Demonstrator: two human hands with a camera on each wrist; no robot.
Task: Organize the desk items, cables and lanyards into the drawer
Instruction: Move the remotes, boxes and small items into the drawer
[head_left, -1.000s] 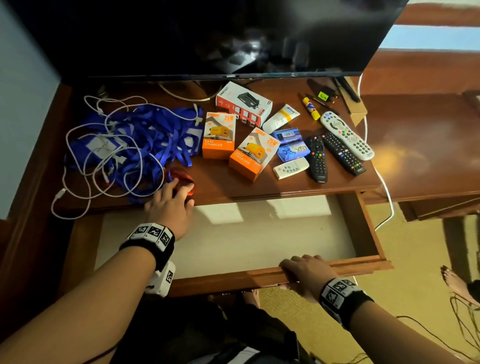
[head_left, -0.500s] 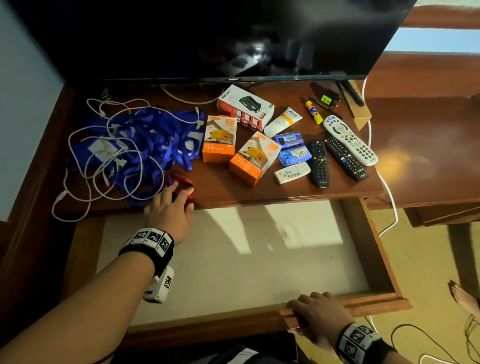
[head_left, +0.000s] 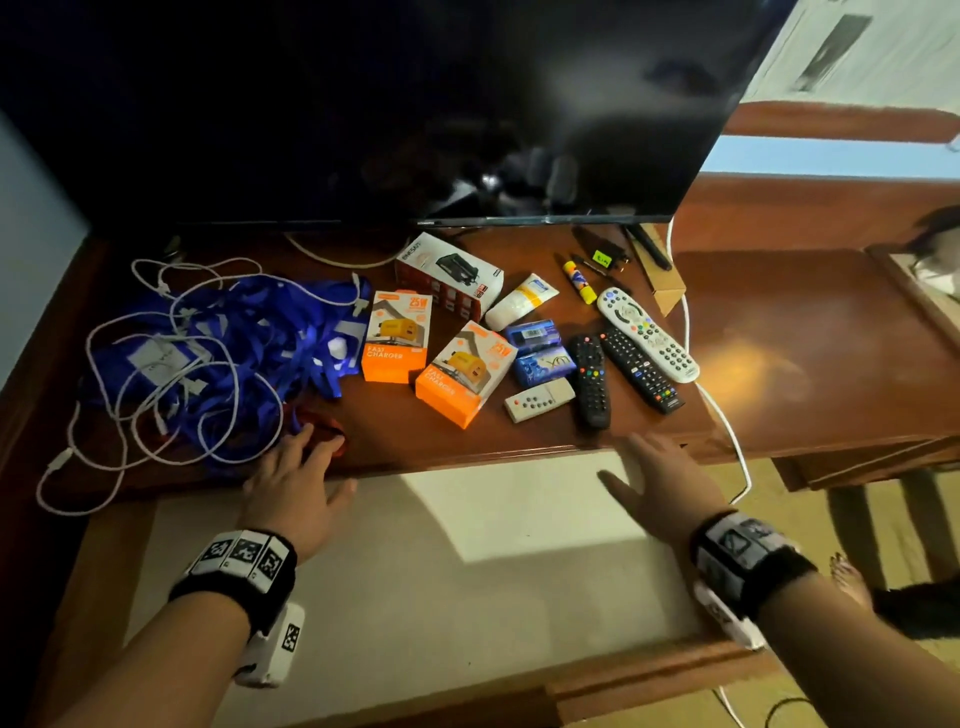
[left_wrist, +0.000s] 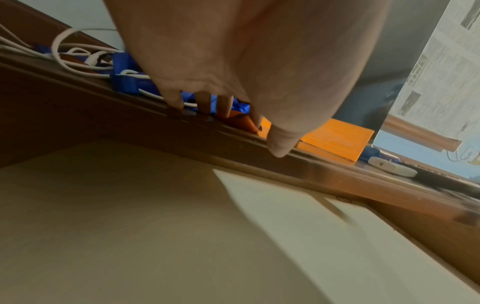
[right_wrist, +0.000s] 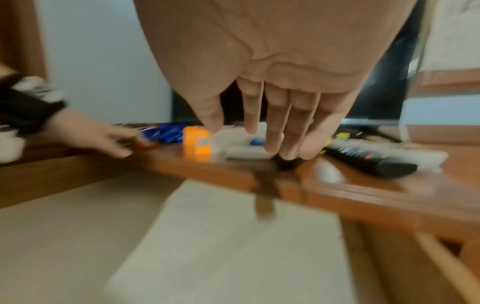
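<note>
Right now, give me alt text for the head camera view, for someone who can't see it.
Two bare hands reach over an open drawer toward a cluttered wooden desk: the left hand touches a red item by blue lanyards tangled with white cables, the right hand is open near remotes.

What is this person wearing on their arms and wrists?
Both forearms are bare, with no sleeves. Each wrist carries a black wristband faced with white tiles printed with black square-pattern markers. A small white camera block, also marked, hangs below the left band; the right band has a similar white block underneath. No rings or gloves show.
</note>
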